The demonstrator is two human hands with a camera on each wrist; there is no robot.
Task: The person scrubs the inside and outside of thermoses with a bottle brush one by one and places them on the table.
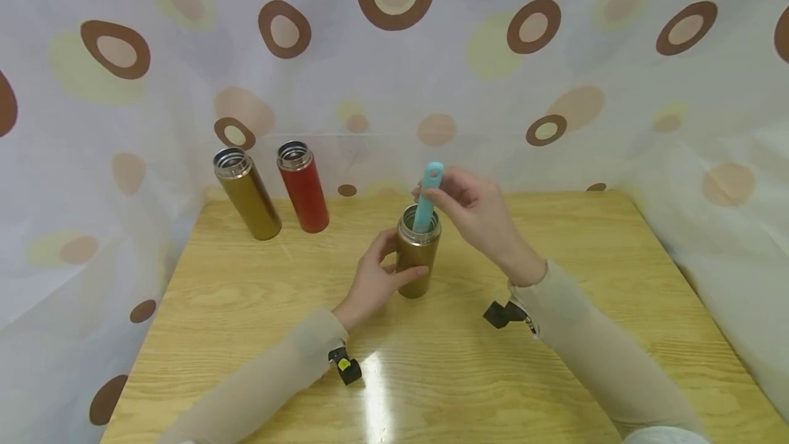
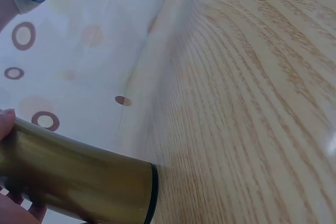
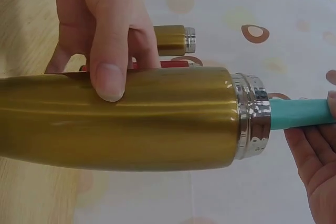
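A gold thermos bottle (image 1: 416,250) without a lid stands on the wooden table, its bare steel neck (image 3: 254,114) facing up. My left hand (image 1: 377,278) grips its body, with the thumb across the front. From the mouth rises a light-blue handle (image 1: 423,214), flat, with a hole near its top end. My right hand (image 1: 481,218) pinches that handle between thumb and fingers above the rim. Its lower end is hidden inside the bottle. In the left wrist view, the gold thermos bottle (image 2: 89,177) shows a dark base edge touching the table.
Another lidless gold bottle (image 1: 249,199) and a lidless red bottle (image 1: 305,190) stand upright at the back left of the table (image 1: 277,334). A white sheet (image 1: 394,88) with brown and yellow circles hangs behind the table and along both sides.
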